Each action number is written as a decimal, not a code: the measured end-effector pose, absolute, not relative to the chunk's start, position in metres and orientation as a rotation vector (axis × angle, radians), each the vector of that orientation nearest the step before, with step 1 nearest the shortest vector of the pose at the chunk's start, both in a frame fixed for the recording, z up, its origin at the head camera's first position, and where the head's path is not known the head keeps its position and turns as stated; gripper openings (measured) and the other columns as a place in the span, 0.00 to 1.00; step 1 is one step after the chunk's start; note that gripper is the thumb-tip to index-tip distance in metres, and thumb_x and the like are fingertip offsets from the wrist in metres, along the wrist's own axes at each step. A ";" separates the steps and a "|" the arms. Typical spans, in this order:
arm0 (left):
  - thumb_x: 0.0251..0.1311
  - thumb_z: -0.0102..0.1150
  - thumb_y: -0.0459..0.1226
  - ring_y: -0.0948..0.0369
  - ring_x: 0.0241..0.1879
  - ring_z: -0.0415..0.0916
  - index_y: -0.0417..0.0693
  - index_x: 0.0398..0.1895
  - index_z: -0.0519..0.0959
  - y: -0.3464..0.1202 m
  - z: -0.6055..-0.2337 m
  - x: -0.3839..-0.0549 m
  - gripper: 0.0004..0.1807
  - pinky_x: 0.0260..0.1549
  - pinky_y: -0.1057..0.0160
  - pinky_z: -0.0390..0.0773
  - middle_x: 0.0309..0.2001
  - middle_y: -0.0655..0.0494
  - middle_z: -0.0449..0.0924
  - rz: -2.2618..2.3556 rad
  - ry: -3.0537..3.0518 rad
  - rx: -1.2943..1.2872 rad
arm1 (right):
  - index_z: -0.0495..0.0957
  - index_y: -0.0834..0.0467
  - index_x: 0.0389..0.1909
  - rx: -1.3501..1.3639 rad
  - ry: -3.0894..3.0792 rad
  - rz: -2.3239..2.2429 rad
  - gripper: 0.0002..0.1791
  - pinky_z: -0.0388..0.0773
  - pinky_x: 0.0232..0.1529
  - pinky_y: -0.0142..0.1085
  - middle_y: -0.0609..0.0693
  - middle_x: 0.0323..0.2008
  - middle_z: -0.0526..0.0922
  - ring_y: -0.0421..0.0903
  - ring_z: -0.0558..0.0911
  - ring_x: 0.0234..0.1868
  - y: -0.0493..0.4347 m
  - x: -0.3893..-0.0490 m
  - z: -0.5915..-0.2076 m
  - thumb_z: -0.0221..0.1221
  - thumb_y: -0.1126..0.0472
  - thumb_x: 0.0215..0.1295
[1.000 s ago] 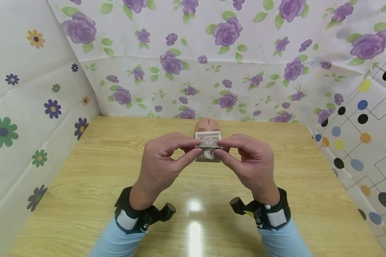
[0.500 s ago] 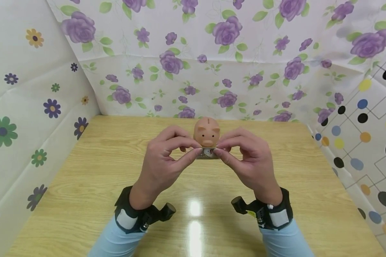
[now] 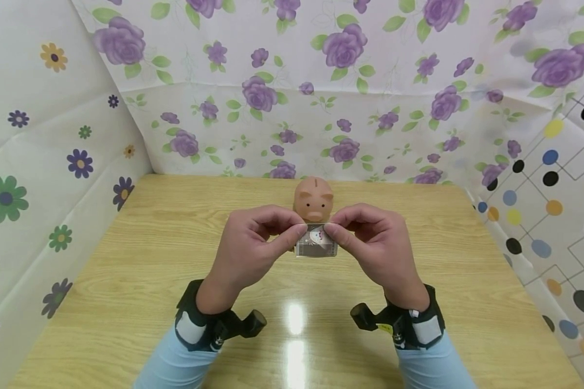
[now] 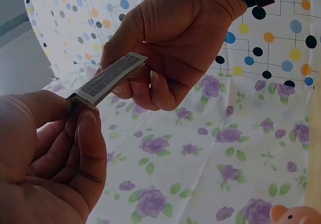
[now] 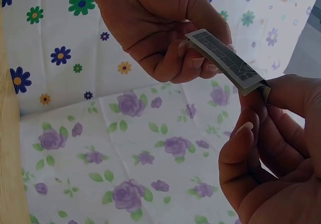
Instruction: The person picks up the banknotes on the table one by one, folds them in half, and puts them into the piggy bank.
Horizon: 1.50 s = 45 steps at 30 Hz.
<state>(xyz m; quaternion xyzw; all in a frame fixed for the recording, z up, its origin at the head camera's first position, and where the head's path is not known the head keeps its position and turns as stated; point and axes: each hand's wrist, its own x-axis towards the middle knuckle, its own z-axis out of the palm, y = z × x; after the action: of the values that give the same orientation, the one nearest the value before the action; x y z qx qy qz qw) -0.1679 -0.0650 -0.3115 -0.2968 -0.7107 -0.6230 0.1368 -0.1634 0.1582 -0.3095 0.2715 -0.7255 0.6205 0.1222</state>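
Between both hands in the head view is a folded grey banknote (image 3: 316, 243) with a printed border and a small white cartoon figure. My left hand (image 3: 253, 248) pinches its left end between thumb and fingers. At the right end, my right hand (image 3: 372, 243) pinches the note the same way. A sharp crease runs along the banknote's top edge, level with the thumbs. From the left wrist view, the banknote (image 4: 110, 78) looks like a narrow strip with a printed grid. Just beyond the hands sits a pink piggy bank (image 3: 313, 197), its slot on top.
The wooden table (image 3: 175, 216) reaches back to a curtain (image 3: 292, 97) with purple roses. A flowered sheet (image 3: 53, 178) hangs at the left, and a dotted sheet (image 3: 545, 200) at the right. Black cameras are strapped to both wrists.
The banknote's raised upper flap has dropped out of sight, uncovering the piggy bank's face. Its lower half now tilts toward me and shows larger. Both hands still pinch the ends.
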 end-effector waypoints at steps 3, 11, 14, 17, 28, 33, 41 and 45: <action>0.63 0.67 0.29 0.63 0.23 0.75 0.38 0.33 0.85 -0.065 -0.312 -0.168 0.02 0.22 0.67 0.75 0.27 0.50 0.84 -1.840 -2.056 -0.854 | 0.83 0.66 0.37 0.800 -2.112 1.826 0.02 0.82 0.32 0.31 0.46 0.35 0.87 0.43 0.82 0.34 0.158 -0.163 -0.309 0.66 0.70 0.67; 0.62 0.66 0.25 0.61 0.26 0.76 0.40 0.34 0.86 -0.063 -0.313 -0.167 0.03 0.24 0.65 0.77 0.30 0.49 0.85 -1.913 -2.006 -0.928 | 0.85 0.66 0.38 0.958 -2.030 1.878 0.04 0.78 0.28 0.33 0.46 0.36 0.88 0.44 0.80 0.31 0.153 -0.163 -0.309 0.64 0.74 0.66; 0.62 0.66 0.26 0.62 0.26 0.75 0.41 0.35 0.87 -0.062 -0.313 -0.166 0.04 0.24 0.65 0.76 0.31 0.50 0.86 -1.883 -2.016 -0.965 | 0.86 0.64 0.39 0.991 -2.036 1.850 0.05 0.73 0.25 0.33 0.46 0.35 0.88 0.43 0.78 0.29 0.151 -0.163 -0.309 0.65 0.74 0.65; 0.62 0.66 0.26 0.62 0.26 0.75 0.42 0.35 0.87 -0.061 -0.313 -0.166 0.04 0.24 0.65 0.76 0.31 0.52 0.86 -1.839 -2.029 -0.974 | 0.87 0.62 0.39 1.001 -2.049 1.808 0.06 0.71 0.23 0.33 0.46 0.35 0.88 0.42 0.78 0.28 0.150 -0.163 -0.310 0.66 0.74 0.64; 0.62 0.66 0.26 0.63 0.26 0.77 0.42 0.34 0.88 -0.064 -0.313 -0.165 0.05 0.23 0.66 0.75 0.29 0.53 0.86 -1.780 -2.045 -0.967 | 0.86 0.60 0.38 1.055 -2.024 1.735 0.08 0.74 0.27 0.32 0.50 0.32 0.86 0.42 0.78 0.29 0.147 -0.164 -0.312 0.63 0.75 0.66; 0.62 0.66 0.26 0.64 0.24 0.74 0.44 0.33 0.88 -0.064 -0.312 -0.165 0.06 0.21 0.66 0.72 0.27 0.56 0.85 -1.713 -2.030 -0.986 | 0.84 0.57 0.37 1.069 -2.060 1.632 0.08 0.68 0.24 0.32 0.49 0.32 0.84 0.39 0.74 0.27 0.145 -0.164 -0.314 0.62 0.73 0.68; 0.63 0.66 0.28 0.65 0.22 0.72 0.40 0.34 0.87 -0.064 -0.312 -0.165 0.02 0.20 0.67 0.71 0.28 0.53 0.85 -1.778 -2.013 -0.980 | 0.84 0.63 0.38 1.047 -1.970 1.791 0.05 0.76 0.30 0.32 0.48 0.35 0.86 0.43 0.79 0.32 0.145 -0.163 -0.315 0.62 0.74 0.67; 0.62 0.67 0.27 0.64 0.25 0.75 0.38 0.33 0.86 -0.064 -0.313 -0.164 0.01 0.22 0.67 0.74 0.29 0.50 0.86 -1.830 -2.002 -0.955 | 0.85 0.66 0.38 1.026 -1.937 1.872 0.04 0.81 0.34 0.33 0.47 0.37 0.88 0.44 0.82 0.34 0.146 -0.163 -0.315 0.63 0.75 0.67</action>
<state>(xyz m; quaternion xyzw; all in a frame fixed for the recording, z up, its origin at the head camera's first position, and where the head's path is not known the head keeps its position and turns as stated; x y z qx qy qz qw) -0.1644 -0.0638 -0.3127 -0.3293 -0.6901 -0.6306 0.1324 -0.1635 0.1464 -0.3147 0.3531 -0.6664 0.6439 0.1290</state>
